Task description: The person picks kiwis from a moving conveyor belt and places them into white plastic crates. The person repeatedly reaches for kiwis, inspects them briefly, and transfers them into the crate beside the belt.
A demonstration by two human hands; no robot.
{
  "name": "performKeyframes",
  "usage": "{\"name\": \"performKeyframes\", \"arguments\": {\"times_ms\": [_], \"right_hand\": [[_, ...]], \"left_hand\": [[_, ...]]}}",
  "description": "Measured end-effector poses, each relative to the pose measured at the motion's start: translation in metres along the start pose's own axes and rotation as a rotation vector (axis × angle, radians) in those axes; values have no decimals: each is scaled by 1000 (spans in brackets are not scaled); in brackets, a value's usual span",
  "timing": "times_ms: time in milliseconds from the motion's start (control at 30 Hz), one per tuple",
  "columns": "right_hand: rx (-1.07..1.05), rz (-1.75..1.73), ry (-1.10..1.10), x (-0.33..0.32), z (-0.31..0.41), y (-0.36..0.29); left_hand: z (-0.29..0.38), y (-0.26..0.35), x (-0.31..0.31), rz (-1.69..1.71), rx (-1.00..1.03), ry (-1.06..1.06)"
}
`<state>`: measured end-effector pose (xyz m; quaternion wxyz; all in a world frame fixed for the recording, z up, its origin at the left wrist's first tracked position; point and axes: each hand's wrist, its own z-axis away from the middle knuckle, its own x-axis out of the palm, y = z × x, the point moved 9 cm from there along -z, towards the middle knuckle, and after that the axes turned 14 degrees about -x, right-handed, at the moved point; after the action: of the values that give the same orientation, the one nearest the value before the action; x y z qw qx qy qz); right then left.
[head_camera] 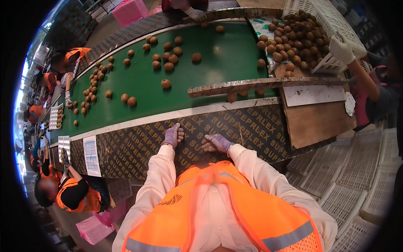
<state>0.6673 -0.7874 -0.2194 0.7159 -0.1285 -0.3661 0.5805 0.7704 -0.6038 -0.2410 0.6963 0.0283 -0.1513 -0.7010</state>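
My left hand [173, 135], in a thin purple glove, rests with curled fingers over the dark printed plywood ledge [135, 141] and holds nothing visible. My right hand [216, 143], gloved alike, lies to its right on the ledge, its fingers folded inward; nothing shows in them. Beyond the ledge runs a green conveyor belt [220, 69] with scattered kiwifruit [166, 83] on it. A wooden guide board [233, 86] crosses the belt's near right side, with a few kiwifruit between it and the pale belt edge.
At right, a co-worker's gloved hand [341, 48] holds a white plastic crate [330, 19] beside heaped kiwifruit [302, 37]. Another gloved hand [195, 14] is at the far edge. Co-workers in orange vests and white trays [64, 146] are at left. Stacked crates [343, 201] stand lower right.
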Motion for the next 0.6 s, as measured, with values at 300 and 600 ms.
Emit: {"name": "performKeyframes", "arguments": {"times_ms": [300,600], "right_hand": [[29,40,-99,-1,11,-6],[85,-49,-101,-12,9,5]], "left_hand": [[-11,-1,-1,24,-49,106],[-14,1,-4,20,-35,154]]}}
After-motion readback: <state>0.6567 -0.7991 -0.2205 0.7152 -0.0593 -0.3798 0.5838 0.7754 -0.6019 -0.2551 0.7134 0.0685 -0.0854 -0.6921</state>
